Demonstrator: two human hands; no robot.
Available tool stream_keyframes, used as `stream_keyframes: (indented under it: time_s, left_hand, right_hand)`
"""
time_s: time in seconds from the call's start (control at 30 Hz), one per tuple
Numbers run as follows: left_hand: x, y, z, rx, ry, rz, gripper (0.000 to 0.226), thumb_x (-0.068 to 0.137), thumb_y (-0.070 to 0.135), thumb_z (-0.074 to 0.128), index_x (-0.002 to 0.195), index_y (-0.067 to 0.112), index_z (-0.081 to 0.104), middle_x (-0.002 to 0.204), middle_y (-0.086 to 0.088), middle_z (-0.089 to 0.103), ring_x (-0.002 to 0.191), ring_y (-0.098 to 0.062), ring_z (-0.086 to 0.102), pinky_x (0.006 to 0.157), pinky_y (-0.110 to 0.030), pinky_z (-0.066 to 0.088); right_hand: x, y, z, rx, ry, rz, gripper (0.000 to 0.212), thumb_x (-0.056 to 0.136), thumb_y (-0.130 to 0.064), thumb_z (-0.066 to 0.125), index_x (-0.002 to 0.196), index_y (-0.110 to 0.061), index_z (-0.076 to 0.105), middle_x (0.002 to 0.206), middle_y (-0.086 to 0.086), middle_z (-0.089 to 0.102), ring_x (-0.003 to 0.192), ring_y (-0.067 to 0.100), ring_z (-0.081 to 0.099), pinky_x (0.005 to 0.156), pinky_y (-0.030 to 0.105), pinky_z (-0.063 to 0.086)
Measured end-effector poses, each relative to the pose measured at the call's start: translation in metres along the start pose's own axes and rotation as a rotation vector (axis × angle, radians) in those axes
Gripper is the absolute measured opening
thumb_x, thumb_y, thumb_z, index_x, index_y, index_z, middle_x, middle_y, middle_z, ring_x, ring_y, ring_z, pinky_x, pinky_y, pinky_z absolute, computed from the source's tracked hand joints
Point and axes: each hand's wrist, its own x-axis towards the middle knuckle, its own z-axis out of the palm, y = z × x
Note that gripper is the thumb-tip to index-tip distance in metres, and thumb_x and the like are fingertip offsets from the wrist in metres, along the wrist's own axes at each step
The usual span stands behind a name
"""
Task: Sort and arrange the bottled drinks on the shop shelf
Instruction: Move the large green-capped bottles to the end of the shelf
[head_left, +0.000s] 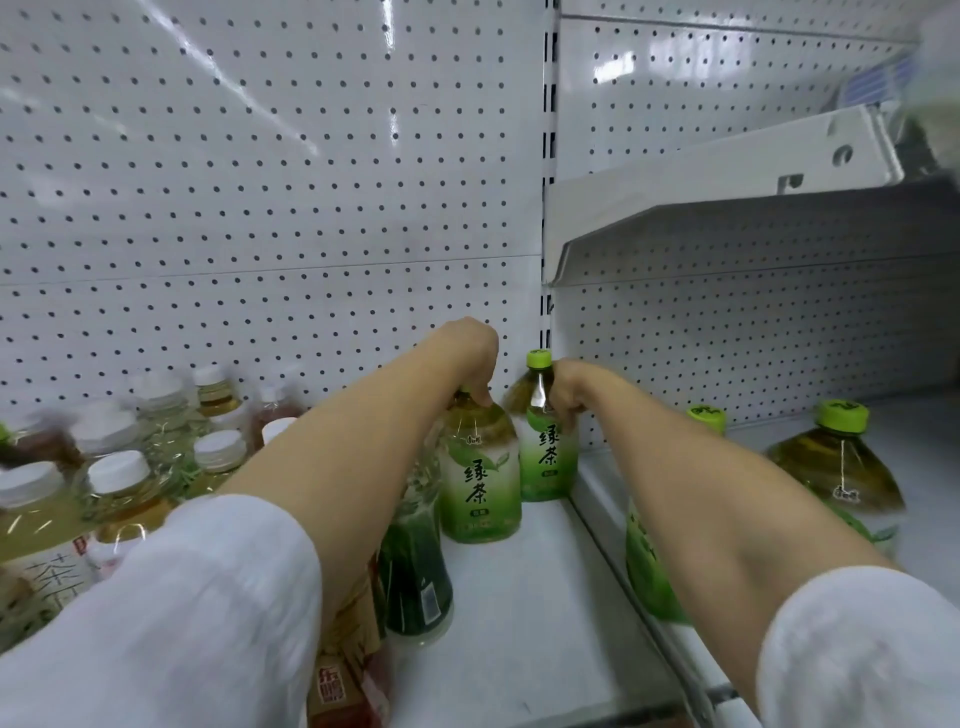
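Bottled drinks with white caps (122, 470) crowd the left of the white shelf (519, 597), against the pegboard back wall (260, 182). Right of them, the left hand (470, 358) curls its fingers down over the top of an upright green tea bottle (480, 483). Just beside it, the right hand (569, 389) grips the neck of a second green tea bottle (545, 457) under its green cap. Farther right, two larger green-capped bottles (836, 467) stand on the next shelf section.

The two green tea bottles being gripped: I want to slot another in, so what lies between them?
Nothing; head view shows the left-hand bottle and right-hand bottle almost touching.
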Motion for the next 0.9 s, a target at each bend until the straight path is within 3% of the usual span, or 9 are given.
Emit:
stream_keyframes:
  time_s: [0.1,0.2,0.3,0.4,0.53,0.63,0.73,0.8,0.9]
  left_hand:
    - [0.007,0.009,-0.004,0.038,-0.029,-0.021,0.051,0.091,0.034,0.07,0.125,0.0,0.055,0.069,0.0,0.054,0.092,-0.022,0.064,0.1,-0.035,0.051]
    - [0.021,0.011,-0.002,0.023,-0.023,-0.056,0.053,0.09,0.034,0.072,0.128,0.001,0.054,0.072,-0.002,0.055,0.1,-0.023,0.067,0.102,-0.038,0.05]
    - [0.033,0.01,0.002,0.026,-0.004,-0.066,0.044,0.09,0.032,0.072,0.119,0.003,0.056,0.072,-0.003,0.055,0.087,-0.023,0.066,0.097,-0.035,0.052]
    - [0.042,0.008,0.007,0.019,0.037,-0.082,0.028,0.091,0.027,0.072,0.099,0.006,0.055,0.069,-0.004,0.054,0.063,-0.019,0.058,0.077,-0.032,0.05]
    - [0.051,0.006,0.012,-0.02,0.111,-0.11,0.022,0.092,0.019,0.07,0.088,0.007,0.052,0.07,-0.004,0.052,0.057,-0.019,0.051,0.057,-0.03,0.043]
    - [0.055,0.007,0.01,-0.002,0.083,-0.112,0.033,0.089,0.023,0.074,0.079,0.007,0.047,0.072,-0.005,0.052,0.059,-0.019,0.051,0.066,-0.031,0.046]
    - [0.054,0.007,0.012,-0.001,0.085,-0.112,0.03,0.088,0.022,0.075,0.081,0.008,0.049,0.074,-0.005,0.054,0.062,-0.02,0.054,0.068,-0.032,0.047]
    - [0.051,0.009,0.015,-0.005,0.127,-0.108,0.02,0.091,0.019,0.07,0.088,0.009,0.052,0.073,-0.004,0.052,0.064,-0.02,0.053,0.064,-0.032,0.044]
    - [0.041,0.01,0.022,0.003,0.206,-0.114,0.012,0.094,0.015,0.062,0.099,0.009,0.053,0.077,-0.005,0.048,0.078,-0.023,0.051,0.065,-0.031,0.04]
  right_hand:
    - [0.003,0.004,-0.002,-0.046,-0.026,0.073,0.055,0.076,0.001,0.079,0.128,-0.001,0.06,0.129,0.013,0.061,0.113,0.03,0.061,0.098,0.039,0.052]
    - [0.007,0.008,-0.001,-0.034,-0.01,0.128,0.054,0.075,0.006,0.078,0.127,0.0,0.061,0.129,0.012,0.06,0.114,0.032,0.061,0.094,0.038,0.053]
    - [0.006,0.007,0.0,-0.03,-0.016,0.149,0.052,0.074,0.008,0.077,0.124,-0.001,0.063,0.126,0.013,0.062,0.111,0.032,0.061,0.084,0.037,0.053]
    - [0.003,0.007,0.0,-0.054,-0.009,0.161,0.047,0.074,0.009,0.075,0.12,-0.001,0.065,0.125,0.014,0.062,0.11,0.031,0.061,0.08,0.036,0.053]
    - [-0.005,0.006,-0.005,-0.029,-0.032,0.178,0.045,0.081,0.011,0.068,0.125,0.0,0.063,0.128,0.014,0.06,0.104,0.028,0.057,0.081,0.033,0.048]
    - [-0.017,0.006,-0.007,0.029,-0.038,0.156,0.045,0.091,0.011,0.056,0.134,0.0,0.055,0.104,0.006,0.061,0.093,0.022,0.053,0.084,0.029,0.042]
    - [-0.016,0.006,0.005,0.096,0.066,0.147,0.03,0.088,0.007,0.059,0.116,-0.005,0.063,0.116,0.01,0.064,0.091,0.021,0.058,0.082,0.029,0.047]
    - [-0.023,0.004,0.016,0.247,0.229,0.159,0.011,0.09,-0.002,0.059,0.1,-0.008,0.059,0.106,0.009,0.064,0.082,0.02,0.056,0.076,0.029,0.05]
    - [-0.033,-0.003,0.023,0.372,0.454,0.119,0.029,0.092,-0.012,0.059,0.12,-0.003,0.054,0.113,0.012,0.062,0.096,0.026,0.061,0.072,0.033,0.046]
